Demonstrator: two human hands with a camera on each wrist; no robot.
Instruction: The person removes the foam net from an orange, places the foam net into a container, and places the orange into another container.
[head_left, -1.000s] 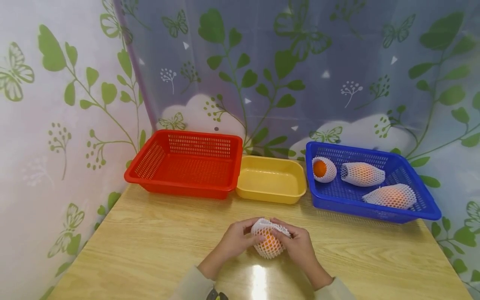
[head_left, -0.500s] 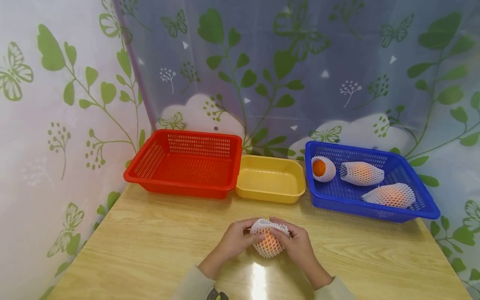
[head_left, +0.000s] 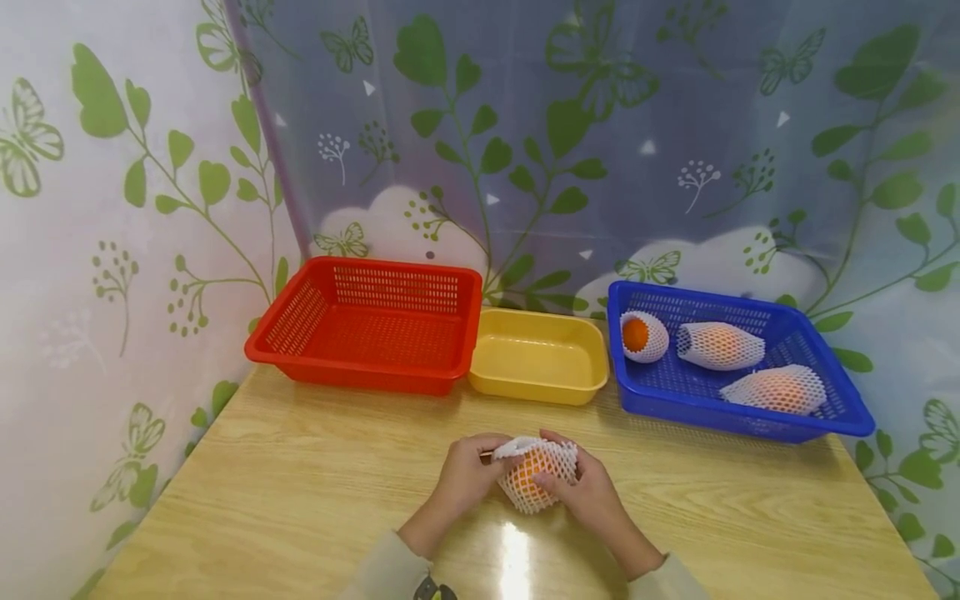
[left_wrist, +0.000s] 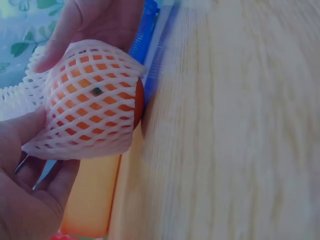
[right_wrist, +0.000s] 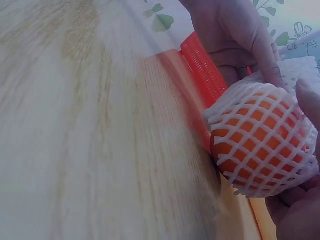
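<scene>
An orange (head_left: 529,483) in a white foam net sleeve (head_left: 561,454) is between both hands, low over the table's front middle. My left hand (head_left: 461,477) pinches the sleeve at its left side, thumb in front. From the right, my right hand (head_left: 596,496) grips the wrapped fruit, its thumb across the front. In the left wrist view the orange (left_wrist: 95,107) shows a small green stem spot through the mesh, and bare peel at one end. The sleeve's loose end (right_wrist: 300,70) sticks out between the hands in the right wrist view.
A red basket (head_left: 367,379) stands at the back left, beside a yellow tray (head_left: 536,390). At the back right, a blue basket (head_left: 742,425) holds several net-wrapped fruits, one a wrapped orange (head_left: 636,335). A patterned cloth (head_left: 517,108) hangs behind the wooden table (head_left: 300,483).
Both hands have shifted their hold on the sleeve. The left fingers have drawn slightly left with its edge, and the right thumb has slid lower across the orange. The baskets are unchanged.
</scene>
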